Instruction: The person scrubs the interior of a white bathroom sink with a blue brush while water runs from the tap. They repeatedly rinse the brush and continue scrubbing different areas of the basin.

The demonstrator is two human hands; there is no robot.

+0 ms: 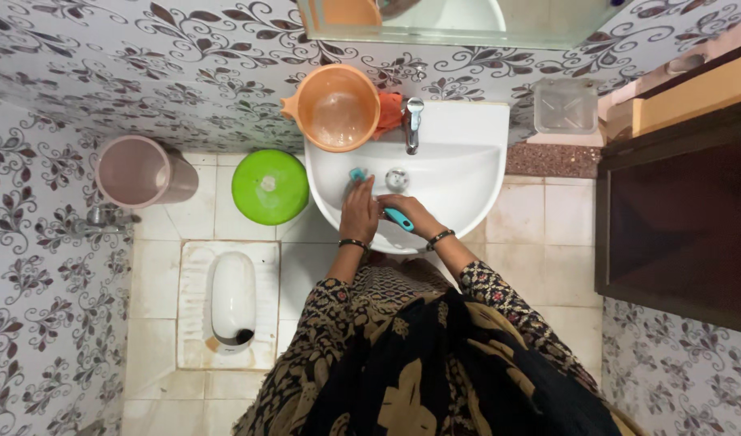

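Floral-patterned walls, pale tiled floor — dark wooden cabinet at right, perhaps open.

Glossy white ceramic basin, shiny chrome metal tap, smooth orange plastic mug, matt patterned cloth sleeves.

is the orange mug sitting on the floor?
No, the orange mug rests on the back left rim of the white sink, beside the tap.

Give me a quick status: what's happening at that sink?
Left hand and right hand over white sink, holding a teal-handled brush between them. Orange mug on rim by tap.
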